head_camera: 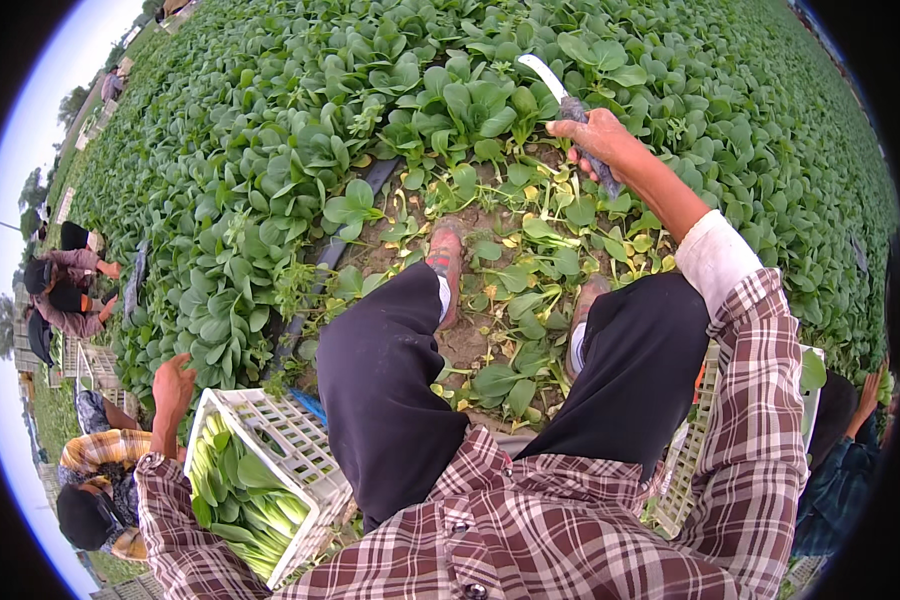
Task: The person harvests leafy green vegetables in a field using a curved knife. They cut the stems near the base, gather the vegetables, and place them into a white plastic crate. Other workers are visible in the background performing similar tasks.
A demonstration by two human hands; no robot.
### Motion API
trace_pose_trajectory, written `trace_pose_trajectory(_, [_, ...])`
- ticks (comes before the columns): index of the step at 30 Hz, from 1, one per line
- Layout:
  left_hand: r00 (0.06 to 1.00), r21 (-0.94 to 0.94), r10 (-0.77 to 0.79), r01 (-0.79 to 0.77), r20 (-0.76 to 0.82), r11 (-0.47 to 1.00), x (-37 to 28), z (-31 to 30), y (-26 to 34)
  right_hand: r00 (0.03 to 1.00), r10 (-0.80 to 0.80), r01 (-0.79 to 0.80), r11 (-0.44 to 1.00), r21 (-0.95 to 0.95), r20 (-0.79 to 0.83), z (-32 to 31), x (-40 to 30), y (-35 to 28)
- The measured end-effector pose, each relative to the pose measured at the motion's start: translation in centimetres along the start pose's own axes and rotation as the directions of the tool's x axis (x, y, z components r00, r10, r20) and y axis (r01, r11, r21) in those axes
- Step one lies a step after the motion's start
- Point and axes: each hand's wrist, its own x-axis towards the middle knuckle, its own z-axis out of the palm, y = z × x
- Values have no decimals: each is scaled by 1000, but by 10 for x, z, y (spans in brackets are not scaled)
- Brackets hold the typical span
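In my right hand [596, 146] is a curved harvesting knife [544, 75] with a pale blade and a dark wrapped handle. The blade reaches over standing leafy greens that look like bok choy [469, 105], in front of me. My left hand [172, 394] is raised beside the upper left corner of a white plastic crate [270, 420]; nothing shows in it, and how far its fingers are bent is unclear. Cut bok choy [247, 495] with pale stalks fills much of this crate. Between my shoes, loose leaves [499, 379] and yellowed scraps lie on the soil.
A dark flat strip, perhaps an irrigation hose [334, 251], runs along the soil to my left. Another plastic crate [679, 480] stands by my right side. Co-workers crouch at the left, and one person [840, 487] is close at the right. Dense greens surround the bare patch.
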Motion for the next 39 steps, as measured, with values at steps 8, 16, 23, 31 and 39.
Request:
trace_pose_trajectory(8, [587,-156,779,-767,220,622,170,134,407,966,257,-257,965,58,17,8,102,152])
trace_pose_trajectory(16, [187,374,947,-924,262,79,291,256,683,914,407,-398,889,224,10,48,200,241])
trace_pose_trajectory(23, [314,558,895,-825,318,91,336,291,693,898,436,-438,866,243,62,63,240,262])
trace_pose_trajectory(31, [315,477,919,-862,238,172,350,296,689,973,171,-209,940,-270,-157,78,247,275])
trace_pose_trajectory(39, [329,495,924,-847,195,197,343,308,672,990,76,-117,909,-400,-117,83,251,278])
